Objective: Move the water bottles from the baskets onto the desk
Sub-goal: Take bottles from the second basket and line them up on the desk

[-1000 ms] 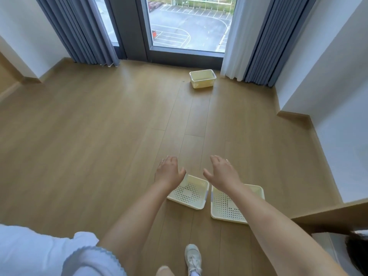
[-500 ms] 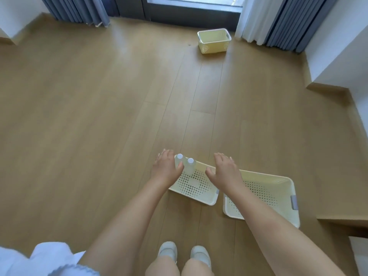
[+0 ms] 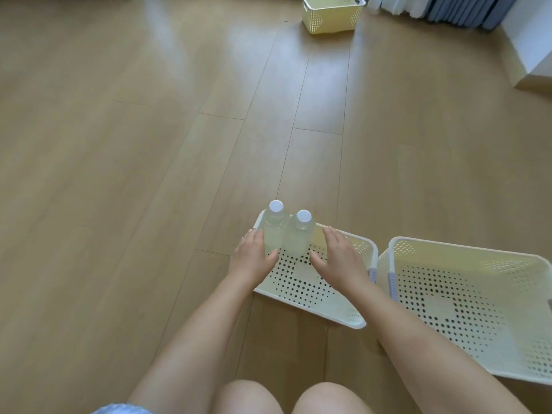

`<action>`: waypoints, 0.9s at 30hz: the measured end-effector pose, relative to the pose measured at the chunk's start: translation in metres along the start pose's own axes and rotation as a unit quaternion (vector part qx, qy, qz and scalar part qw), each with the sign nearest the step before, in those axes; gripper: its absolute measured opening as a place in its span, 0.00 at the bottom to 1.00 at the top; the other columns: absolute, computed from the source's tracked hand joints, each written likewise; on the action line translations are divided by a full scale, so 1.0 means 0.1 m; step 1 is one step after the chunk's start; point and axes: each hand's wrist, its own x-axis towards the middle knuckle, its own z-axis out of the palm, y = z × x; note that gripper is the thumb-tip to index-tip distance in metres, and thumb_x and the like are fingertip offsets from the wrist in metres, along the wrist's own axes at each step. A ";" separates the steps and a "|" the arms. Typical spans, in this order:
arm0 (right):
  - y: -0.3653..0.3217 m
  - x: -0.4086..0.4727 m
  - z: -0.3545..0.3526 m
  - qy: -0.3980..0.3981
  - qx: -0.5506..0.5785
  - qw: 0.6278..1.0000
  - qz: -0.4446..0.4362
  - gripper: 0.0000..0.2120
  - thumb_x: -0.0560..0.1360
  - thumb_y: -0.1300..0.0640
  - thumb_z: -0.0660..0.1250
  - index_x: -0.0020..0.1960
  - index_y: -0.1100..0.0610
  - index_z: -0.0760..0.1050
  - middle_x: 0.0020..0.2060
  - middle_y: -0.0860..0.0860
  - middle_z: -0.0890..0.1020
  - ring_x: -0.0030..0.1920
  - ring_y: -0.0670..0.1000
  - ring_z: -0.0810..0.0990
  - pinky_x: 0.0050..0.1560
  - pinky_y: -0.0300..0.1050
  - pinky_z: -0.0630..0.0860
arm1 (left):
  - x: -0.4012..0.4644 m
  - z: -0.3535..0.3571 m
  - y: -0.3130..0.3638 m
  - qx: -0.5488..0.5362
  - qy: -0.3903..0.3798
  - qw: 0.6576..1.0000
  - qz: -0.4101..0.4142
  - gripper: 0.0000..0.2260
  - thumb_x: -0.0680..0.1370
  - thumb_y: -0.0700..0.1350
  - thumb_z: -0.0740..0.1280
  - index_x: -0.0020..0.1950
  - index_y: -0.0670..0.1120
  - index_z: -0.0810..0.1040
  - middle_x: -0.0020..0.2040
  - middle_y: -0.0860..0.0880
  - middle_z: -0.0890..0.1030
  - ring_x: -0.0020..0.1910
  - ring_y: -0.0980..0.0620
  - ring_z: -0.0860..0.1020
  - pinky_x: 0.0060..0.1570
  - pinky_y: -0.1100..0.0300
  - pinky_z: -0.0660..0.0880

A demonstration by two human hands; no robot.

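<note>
The left hand (image 3: pixel 250 256) covers the lower side of the left bottle (image 3: pixel 273 231), and whether it touches cannot be told; the right basket (image 3: pixel 466 306) and far basket (image 3: pixel 330 13) are cut by the edges; the curtain (image 3: pixel 442 8) shows only its hem

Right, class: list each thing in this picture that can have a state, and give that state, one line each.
Left bottle: upright, capped, in near basket.
Right bottle: upright, capped, beside it.
Near basket: holds both bottles.
Right basket: empty.
Far basket: contents hidden.
Left hand: open, at left bottle.
Right hand: open, not gripping.
</note>
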 end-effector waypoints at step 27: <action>0.04 0.62 0.47 0.044 0.201 0.978 0.044 0.35 0.72 0.50 0.71 0.74 0.55 0.59 0.70 0.51 0.68 0.70 0.51 0.66 0.63 0.41 0.63 | 0.80 0.43 -0.21 -0.357 0.020 0.934 -0.030 0.32 0.71 0.41 0.74 0.71 0.48 0.62 0.58 0.53 0.71 0.59 0.53 0.70 0.56 0.61 0.66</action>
